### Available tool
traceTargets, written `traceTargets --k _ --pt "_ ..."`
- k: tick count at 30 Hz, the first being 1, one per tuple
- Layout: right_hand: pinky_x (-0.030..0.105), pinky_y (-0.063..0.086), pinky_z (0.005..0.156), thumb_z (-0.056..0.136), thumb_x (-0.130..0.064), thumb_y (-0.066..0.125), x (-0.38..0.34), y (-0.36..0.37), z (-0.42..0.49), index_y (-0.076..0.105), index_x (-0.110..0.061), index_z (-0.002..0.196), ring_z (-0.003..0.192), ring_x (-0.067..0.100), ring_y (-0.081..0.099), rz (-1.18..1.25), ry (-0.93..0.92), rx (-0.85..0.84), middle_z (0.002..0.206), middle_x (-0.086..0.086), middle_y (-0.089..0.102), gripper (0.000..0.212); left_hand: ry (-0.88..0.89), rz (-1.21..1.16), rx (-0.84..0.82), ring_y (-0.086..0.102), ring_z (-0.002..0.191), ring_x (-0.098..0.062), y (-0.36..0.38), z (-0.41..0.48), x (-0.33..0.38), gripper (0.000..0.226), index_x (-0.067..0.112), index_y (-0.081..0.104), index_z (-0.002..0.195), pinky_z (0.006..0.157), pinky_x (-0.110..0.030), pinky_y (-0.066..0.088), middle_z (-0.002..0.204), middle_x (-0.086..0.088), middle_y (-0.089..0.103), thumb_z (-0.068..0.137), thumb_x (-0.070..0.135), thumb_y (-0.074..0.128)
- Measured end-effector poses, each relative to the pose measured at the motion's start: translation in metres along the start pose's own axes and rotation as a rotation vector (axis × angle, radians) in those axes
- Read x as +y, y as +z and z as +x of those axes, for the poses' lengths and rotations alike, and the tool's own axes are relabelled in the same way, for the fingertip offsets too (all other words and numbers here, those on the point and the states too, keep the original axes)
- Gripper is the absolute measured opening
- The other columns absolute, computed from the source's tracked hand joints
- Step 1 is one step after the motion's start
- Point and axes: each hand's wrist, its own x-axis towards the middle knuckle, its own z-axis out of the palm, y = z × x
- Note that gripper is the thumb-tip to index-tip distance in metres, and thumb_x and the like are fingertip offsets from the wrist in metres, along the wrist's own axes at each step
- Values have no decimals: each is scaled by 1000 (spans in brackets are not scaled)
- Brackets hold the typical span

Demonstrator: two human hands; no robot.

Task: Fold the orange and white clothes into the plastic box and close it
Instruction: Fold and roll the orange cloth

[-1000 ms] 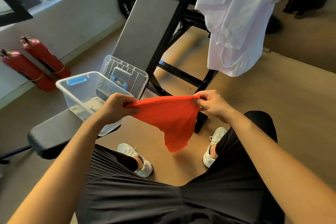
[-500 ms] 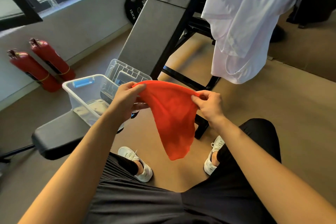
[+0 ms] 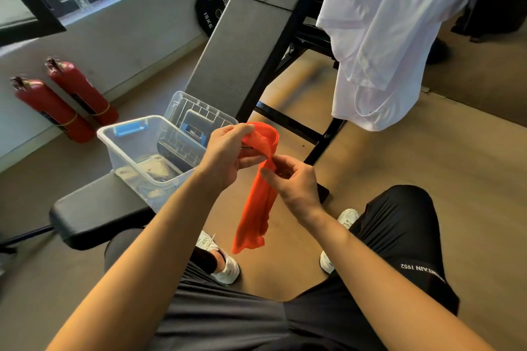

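The orange cloth [image 3: 258, 208] hangs in a narrow doubled strip between my knees. My left hand [image 3: 228, 155] pinches its top fold beside the box. My right hand [image 3: 291, 182] grips the strip just below that, fingers curled around it. The clear plastic box [image 3: 128, 137] with blue latches stands open on the black bench seat [image 3: 94, 209], to the left of my hands. Its clear lid [image 3: 196, 115] leans upright against the bench back behind it. The white garment [image 3: 385, 37] hangs from the frame at the upper right, untouched.
The grey inclined backrest [image 3: 245, 57] marked FLEX rises behind the box, on a black frame [image 3: 325, 139]. Two red fire extinguishers [image 3: 62, 105] lean on the wall at left. A black weight plate [image 3: 212, 11] stands by the wall. My legs and white shoes are below.
My hands have come together, folding the spread orange cloth in half sideways, so it now hangs as a narrow strip. The view has shifted a little closer to the box.
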Motion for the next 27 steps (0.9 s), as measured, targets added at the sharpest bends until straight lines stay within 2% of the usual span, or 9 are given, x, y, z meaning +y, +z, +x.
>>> traceTargets --k 3,6,9,12,16,19,21,24,27 --pt "31 60 86 80 -31 84 -2 5 -1 71 -12 120 93 13 71 -85 -8 34 103 1 76 46 -17 -11 -1 76 93 -34 1 -1 -1 17 7 63 110 69 -36 64 108 -18 68 97 18 64" --pt "39 62 84 90 -32 74 -5 3 3 74 -13 113 90 15 72 -104 -34 92 99 2 76 30 -14 -34 -27 77 89 -33 -2 -1 -2 21 2 64 110 72 -36 65 108 -21 71 96 17 64" --pt "43 62 83 94 -25 69 -5 -4 9 73 -15 110 88 18 72 -99 -57 54 96 3 76 19 27 -71 -27 77 83 -32 -7 1 -1 21 0 66 109 70 -35 65 103 -23 74 94 15 65" --pt "37 61 83 94 -20 69 -5 -15 10 65 -13 112 90 16 70 -99 -88 23 98 5 72 19 96 -66 -34 75 91 -30 -13 7 -3 25 0 67 113 74 -34 63 104 -17 77 95 18 63" --pt "18 53 74 95 -15 67 -4 -28 9 52 -12 112 83 11 67 -140 -205 46 95 9 68 23 127 -7 -68 71 105 -26 -19 12 -17 19 11 70 110 81 -32 59 114 -10 75 98 23 61" --pt "15 49 72 97 -15 64 -4 -39 8 55 -19 117 81 10 65 -184 -250 33 92 6 68 22 136 54 -37 68 108 -25 -27 13 -46 23 9 68 116 84 -32 56 113 -8 74 99 22 59" --pt "15 49 74 99 -16 62 -5 -46 7 63 -20 118 84 10 63 -196 -239 -3 94 -2 67 19 99 87 -21 67 110 -27 -29 10 -72 24 8 67 115 87 -33 53 112 -9 73 98 23 60" --pt "19 50 77 99 -16 62 -7 -52 5 72 -18 110 88 9 64 -159 -192 -47 95 -9 71 15 -14 145 -48 68 109 -27 -24 0 -108 35 15 73 104 89 -37 48 107 -6 76 85 43 64" --pt "23 54 82 98 -17 63 -12 -56 2 73 -17 112 97 14 67 -174 -160 -88 101 -4 73 17 -45 162 -171 65 113 -25 -18 -3 -120 64 17 72 116 96 -40 47 118 -7 72 77 66 59"
